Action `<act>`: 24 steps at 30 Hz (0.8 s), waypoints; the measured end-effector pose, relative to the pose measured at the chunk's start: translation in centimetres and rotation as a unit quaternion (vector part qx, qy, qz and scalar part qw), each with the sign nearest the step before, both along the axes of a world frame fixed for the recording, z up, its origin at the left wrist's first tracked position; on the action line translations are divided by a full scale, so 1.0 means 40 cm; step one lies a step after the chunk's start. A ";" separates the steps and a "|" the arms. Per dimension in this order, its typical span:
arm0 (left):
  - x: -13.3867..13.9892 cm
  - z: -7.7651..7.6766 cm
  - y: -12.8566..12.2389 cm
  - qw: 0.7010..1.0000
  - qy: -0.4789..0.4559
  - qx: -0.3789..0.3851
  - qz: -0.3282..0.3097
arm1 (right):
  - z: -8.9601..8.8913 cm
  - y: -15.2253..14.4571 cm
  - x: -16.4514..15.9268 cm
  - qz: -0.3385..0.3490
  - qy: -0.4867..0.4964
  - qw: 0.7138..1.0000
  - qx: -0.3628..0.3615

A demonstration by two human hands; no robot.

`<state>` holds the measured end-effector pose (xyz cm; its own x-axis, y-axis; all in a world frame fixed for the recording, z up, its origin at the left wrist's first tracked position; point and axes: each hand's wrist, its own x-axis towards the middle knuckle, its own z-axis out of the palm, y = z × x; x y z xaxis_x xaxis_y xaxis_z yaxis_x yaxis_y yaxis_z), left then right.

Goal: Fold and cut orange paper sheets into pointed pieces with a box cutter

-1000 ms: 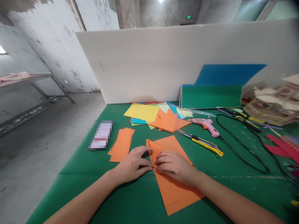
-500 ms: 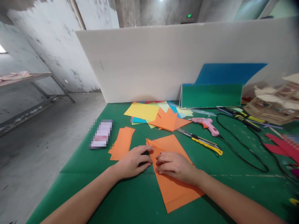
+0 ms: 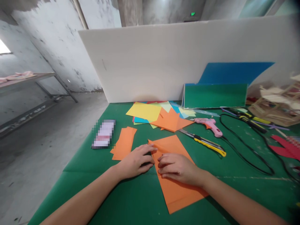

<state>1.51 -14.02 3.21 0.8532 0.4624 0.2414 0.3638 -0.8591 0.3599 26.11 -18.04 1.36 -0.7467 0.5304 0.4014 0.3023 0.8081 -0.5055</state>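
Observation:
A sheet of orange paper (image 3: 180,193) lies at an angle on the green table, with its upper left edge lifted and partly folded over. My left hand (image 3: 138,159) is at that edge, index finger over the fold and thumb low beside it, pinching the paper. On top of the sheet rests my right hand (image 3: 179,168), its fingers curled and pressed to the paper near the same edge. The fingertips of both hands nearly meet; what lies under the right fingers is hidden. Left of the sheet is a small pile of orange paper strips (image 3: 124,143).
A phone (image 3: 104,134) lies at the left. Beyond the sheet are coloured papers (image 3: 142,110), folded orange paper (image 3: 170,122), a yellow utility knife (image 3: 208,145) and a pink glue gun (image 3: 209,125) with a black cord. A white board (image 3: 145,65) stands behind; wooden models (image 3: 272,106) sit far right.
The whole view has shifted slightly, so things appear a little further right. Both hands stay at the orange sheet's left edge with hardly any movement.

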 end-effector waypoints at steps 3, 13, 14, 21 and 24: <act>-0.001 -0.003 0.001 1.000 0.004 -0.001 0.000 | 0.010 0.001 0.005 0.018 -0.008 1.000 0.008; -0.001 -0.015 0.006 1.000 -0.004 0.012 -0.005 | 0.006 0.004 0.009 0.043 -0.004 0.999 0.011; -0.002 -0.016 0.006 1.000 -0.003 0.011 -0.004 | 0.005 0.003 0.009 0.044 -0.003 0.999 0.012; -0.003 -0.019 0.007 1.000 -0.004 0.004 0.000 | 0.006 0.001 0.007 0.035 -0.013 0.999 0.023; -0.003 -0.020 0.007 1.000 -0.008 0.001 0.002 | 0.005 0.000 0.008 0.036 -0.019 0.999 0.029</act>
